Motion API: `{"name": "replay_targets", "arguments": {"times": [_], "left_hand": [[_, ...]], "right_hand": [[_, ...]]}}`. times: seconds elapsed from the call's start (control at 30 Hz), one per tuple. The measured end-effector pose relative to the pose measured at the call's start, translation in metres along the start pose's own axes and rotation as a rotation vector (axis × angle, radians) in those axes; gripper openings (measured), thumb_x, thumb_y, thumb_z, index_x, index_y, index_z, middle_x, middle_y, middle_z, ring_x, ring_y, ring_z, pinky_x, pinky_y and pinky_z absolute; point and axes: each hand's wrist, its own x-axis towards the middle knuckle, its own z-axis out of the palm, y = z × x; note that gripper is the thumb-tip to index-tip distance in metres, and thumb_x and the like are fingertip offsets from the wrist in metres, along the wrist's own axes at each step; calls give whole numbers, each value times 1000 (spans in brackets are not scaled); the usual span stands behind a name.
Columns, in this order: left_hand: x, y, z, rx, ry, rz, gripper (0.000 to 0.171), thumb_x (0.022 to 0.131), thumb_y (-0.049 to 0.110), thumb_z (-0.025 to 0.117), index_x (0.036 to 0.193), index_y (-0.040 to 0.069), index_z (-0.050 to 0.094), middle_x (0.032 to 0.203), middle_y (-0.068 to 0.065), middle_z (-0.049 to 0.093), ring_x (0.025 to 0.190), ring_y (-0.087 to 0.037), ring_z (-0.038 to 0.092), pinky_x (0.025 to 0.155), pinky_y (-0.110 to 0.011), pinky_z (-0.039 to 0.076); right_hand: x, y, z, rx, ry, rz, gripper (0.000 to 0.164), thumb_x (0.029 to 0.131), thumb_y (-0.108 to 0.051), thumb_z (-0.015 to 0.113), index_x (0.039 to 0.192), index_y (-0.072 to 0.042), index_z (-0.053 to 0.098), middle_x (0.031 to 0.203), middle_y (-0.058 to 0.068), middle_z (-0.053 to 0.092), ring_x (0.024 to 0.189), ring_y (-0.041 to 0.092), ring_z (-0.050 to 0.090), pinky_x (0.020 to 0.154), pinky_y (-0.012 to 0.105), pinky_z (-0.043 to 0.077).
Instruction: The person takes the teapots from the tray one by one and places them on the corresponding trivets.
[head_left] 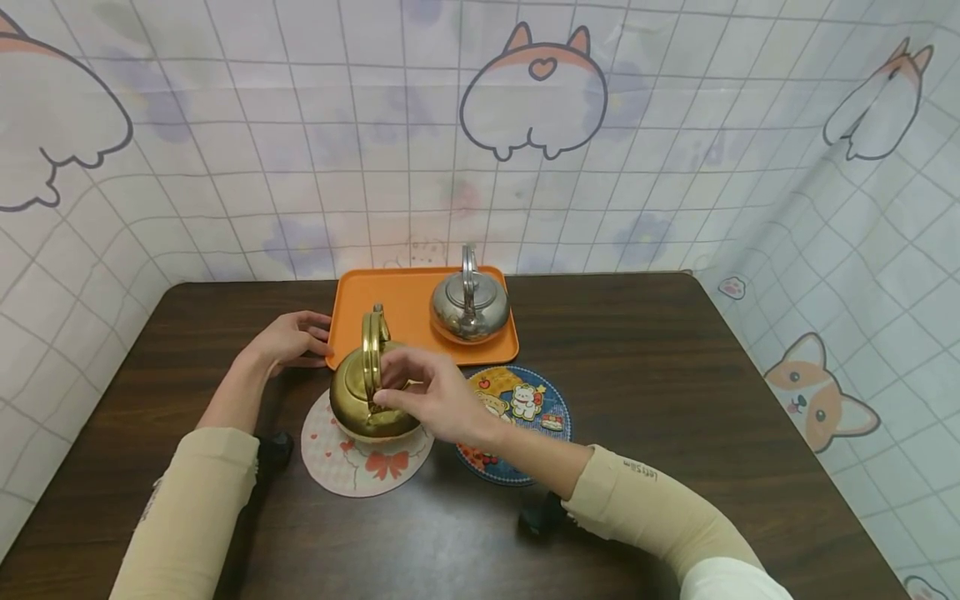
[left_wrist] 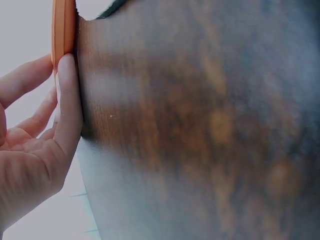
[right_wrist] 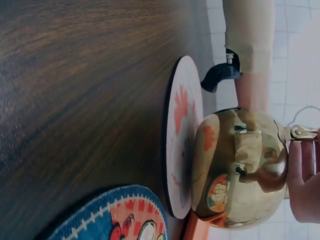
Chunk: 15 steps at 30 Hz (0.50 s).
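My right hand (head_left: 442, 400) holds the upright handle of a gold kettle (head_left: 352, 387), with thumb and fingers at its lower end. The kettle's rounded, shiny body sits over the back of a round pink-and-white mat (head_left: 360, 475), its base close to the mat in the right wrist view. At the left edge of an orange tray (head_left: 375, 308), my left hand (head_left: 288, 343) rests its extended fingertips against the rim; the left wrist view shows them touching the tray's side. A silver kettle (head_left: 472, 321) stands upright on the tray's right half.
A round blue mat (head_left: 555, 400) with cartoon bears lies right of the pink mat, partly behind my right forearm. The dark wooden table (head_left: 652, 358) carries everything. A white checked cloth (head_left: 345, 142) with animal drawings hangs behind and beside it.
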Motion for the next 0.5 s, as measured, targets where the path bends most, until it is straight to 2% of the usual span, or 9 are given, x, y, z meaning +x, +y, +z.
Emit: {"name": "replay_targets", "arguments": {"times": [0.13,0.33,0.5], "left_hand": [[-1,1,0,2,0,-12,70,94,-8,66,154,-9,30,133,-28,52,88,-16,67,81,-34,62],[-1,3,1,10,1,-14,69,94,-7,66,154,-8,30,133,-28,51,89,-17,67,82,-35,61],[0,4,0,13,6,-21,69,94,-7,66,153,-8,31,132,-27,51,89,-18,67,82,-35,62]], "right_hand": [[-2,2,4,10,-11,4,23,94,7,70,116,5,64,100,18,66,91,19,65,82,35,61],[-3,4,10,0,-13,13,23,93,6,71,115,4,66,99,17,67,90,12,65,81,32,61],[-3,5,12,-11,-28,9,23,93,6,72,115,4,66,99,17,68,90,11,66,83,33,61]]}}
